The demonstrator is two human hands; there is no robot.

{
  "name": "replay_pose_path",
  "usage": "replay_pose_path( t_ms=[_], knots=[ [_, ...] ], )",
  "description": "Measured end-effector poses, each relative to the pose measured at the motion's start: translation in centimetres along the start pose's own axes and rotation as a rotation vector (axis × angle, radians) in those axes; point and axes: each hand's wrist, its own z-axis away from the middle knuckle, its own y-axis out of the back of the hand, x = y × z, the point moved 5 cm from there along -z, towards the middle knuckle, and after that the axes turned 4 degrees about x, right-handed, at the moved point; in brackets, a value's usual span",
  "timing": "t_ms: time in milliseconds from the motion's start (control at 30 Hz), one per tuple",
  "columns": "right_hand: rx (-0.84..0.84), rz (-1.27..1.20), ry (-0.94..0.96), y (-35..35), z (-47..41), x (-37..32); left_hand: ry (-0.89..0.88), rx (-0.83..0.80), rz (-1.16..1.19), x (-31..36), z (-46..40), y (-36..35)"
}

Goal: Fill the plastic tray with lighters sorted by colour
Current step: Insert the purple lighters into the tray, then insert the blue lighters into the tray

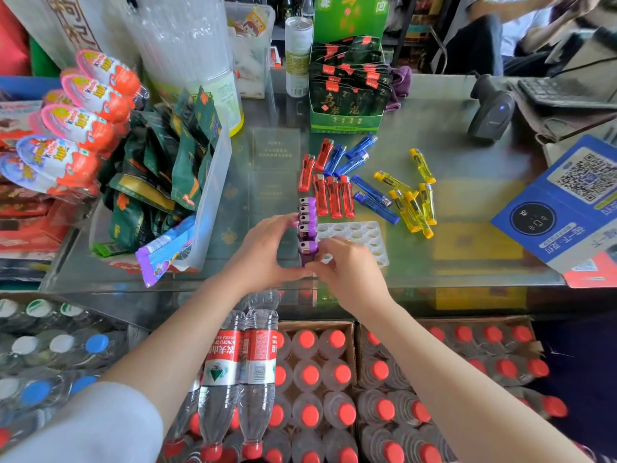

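Observation:
A clear plastic tray with round holes lies on the glass counter. Several purple lighters stand upright in its left column. My right hand pinches the nearest purple lighter at the tray's front left corner. My left hand rests against the left side of the purple row, fingers curved around it. Beyond the tray lie loose red lighters, blue lighters and yellow lighters.
A green box of tea packets stands behind the lighters. A clear bin of snack bags sits at the left, a barcode scanner and a blue QR sign at the right. Crates of water bottles lie below the counter.

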Motion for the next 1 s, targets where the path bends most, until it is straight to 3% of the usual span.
replay_pose_path(
  t_ms=[267, 467, 600, 733, 1000],
  knots=[
    [0.084, 0.066, 0.068, -0.1, 0.2, 0.0, -0.001, -0.009, -0.009, -0.7, -0.2, -0.5],
    [-0.052, 0.013, 0.118, 0.7, -1.1, 1.6, 0.015, -0.027, 0.024, -0.3, -0.4, -0.3],
    [0.160, 0.051, -0.003, 3.9, -3.7, 5.1, 0.019, -0.031, 0.018, -0.4, -0.5, -0.2],
    [0.294, 0.254, -0.157, 5.4, -5.4, 8.0, 0.015, -0.043, -0.005, -0.7, -0.4, -0.5],
    [0.102, 0.546, -0.152, 4.9, -7.6, 8.1, 0.019, -0.032, -0.011, -1.1, -0.4, -0.3]
  ],
)
